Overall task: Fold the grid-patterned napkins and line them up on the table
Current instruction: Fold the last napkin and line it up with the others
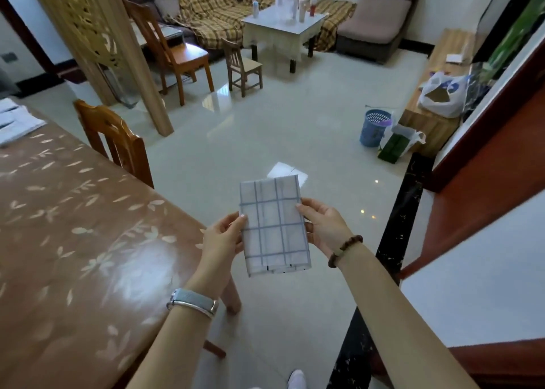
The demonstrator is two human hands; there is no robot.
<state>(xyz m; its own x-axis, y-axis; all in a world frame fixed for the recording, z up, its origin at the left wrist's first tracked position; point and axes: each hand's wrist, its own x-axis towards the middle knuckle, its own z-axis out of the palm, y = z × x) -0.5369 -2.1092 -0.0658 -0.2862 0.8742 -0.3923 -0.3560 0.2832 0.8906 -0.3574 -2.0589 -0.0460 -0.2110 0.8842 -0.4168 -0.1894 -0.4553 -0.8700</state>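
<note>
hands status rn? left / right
Left hand: pinching the left edge of the folded grid napkin.
Right hand: pinching the napkin's right edge, held in the air beside the table.

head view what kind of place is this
Most likely a home's living and dining room: a sofa draped in yellow plaid throws, a small white coffee table holding bottles, and a long brown leaf-patterned dining table beside a wooden chair.

Your left hand [224, 235] and right hand [324, 226] pinch a folded grid napkin [274, 229] beside the table [73, 226]; more napkins [14, 120], probably, lie on its far end.
</note>
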